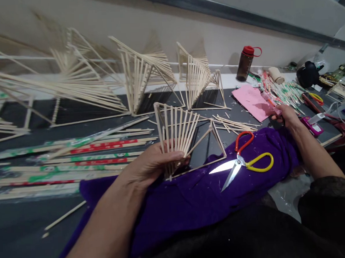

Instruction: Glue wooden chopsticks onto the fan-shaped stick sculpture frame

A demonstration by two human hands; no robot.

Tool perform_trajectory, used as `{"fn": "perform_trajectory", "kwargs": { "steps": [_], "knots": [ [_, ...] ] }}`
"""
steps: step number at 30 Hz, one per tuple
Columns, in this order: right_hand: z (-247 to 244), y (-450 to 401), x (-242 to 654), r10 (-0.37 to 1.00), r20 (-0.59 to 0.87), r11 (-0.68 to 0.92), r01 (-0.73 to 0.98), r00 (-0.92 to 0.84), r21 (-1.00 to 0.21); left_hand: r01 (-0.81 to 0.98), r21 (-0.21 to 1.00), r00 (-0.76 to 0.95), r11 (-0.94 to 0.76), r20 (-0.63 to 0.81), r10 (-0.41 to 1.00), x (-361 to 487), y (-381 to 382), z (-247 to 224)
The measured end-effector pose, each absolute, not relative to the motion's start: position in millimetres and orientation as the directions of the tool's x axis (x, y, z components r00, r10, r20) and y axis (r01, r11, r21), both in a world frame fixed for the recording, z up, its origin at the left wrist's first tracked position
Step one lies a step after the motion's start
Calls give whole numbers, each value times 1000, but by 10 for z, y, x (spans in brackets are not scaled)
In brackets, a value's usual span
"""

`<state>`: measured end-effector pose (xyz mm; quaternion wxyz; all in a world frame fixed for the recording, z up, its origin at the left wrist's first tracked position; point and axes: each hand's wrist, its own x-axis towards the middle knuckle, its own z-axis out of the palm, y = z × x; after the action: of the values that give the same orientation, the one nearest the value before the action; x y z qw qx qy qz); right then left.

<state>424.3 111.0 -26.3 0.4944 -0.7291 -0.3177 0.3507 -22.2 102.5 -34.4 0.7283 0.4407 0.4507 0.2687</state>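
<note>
My left hand point(151, 164) is closed around a small stick model point(186, 124), its thumb pressed across a fan of thin wooden sticks. The model has a triangular frame at its right end, resting over the purple cloth point(177, 217). My right hand point(286, 117) reaches out to the right, fingers closed at the edge of a pink sheet point(250, 101). Something small and pinkish with an orange tip shows at those fingers; its kind is unclear. Between the hands, scissors point(239, 163) with one red and one yellow handle lie spread on the cloth.
Finished-looking stick structures point(148, 80) stand along the wall. Wrapped chopsticks point(98, 148) lie at left, loose sticks point(232, 124) beyond the scissors. A red-capped bottle point(245, 63) stands behind the pink sheet. A wrapper pile point(283, 86), a black object point(308, 74) and a glue gun point(313, 123) are at right.
</note>
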Motion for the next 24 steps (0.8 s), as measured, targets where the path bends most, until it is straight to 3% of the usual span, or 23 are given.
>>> {"fn": "perform_trajectory", "kwargs": {
  "steps": [12,17,22,24],
  "knots": [
    [-171,656,4049,833,80,-163,382,547,-910,20,889,439,458,-419,795,-223,1014,-330],
    [-160,498,3993,707,392,115,451,589,-885,31,890,447,454,-419,791,-215,1017,-309],
    [-31,504,3813,823,277,105,346,496,-932,-5,904,487,427,-371,791,-197,982,-287],
    [40,537,3690,844,296,167,306,447,-937,-46,893,494,448,-370,787,-193,959,-290]
  ]
}}
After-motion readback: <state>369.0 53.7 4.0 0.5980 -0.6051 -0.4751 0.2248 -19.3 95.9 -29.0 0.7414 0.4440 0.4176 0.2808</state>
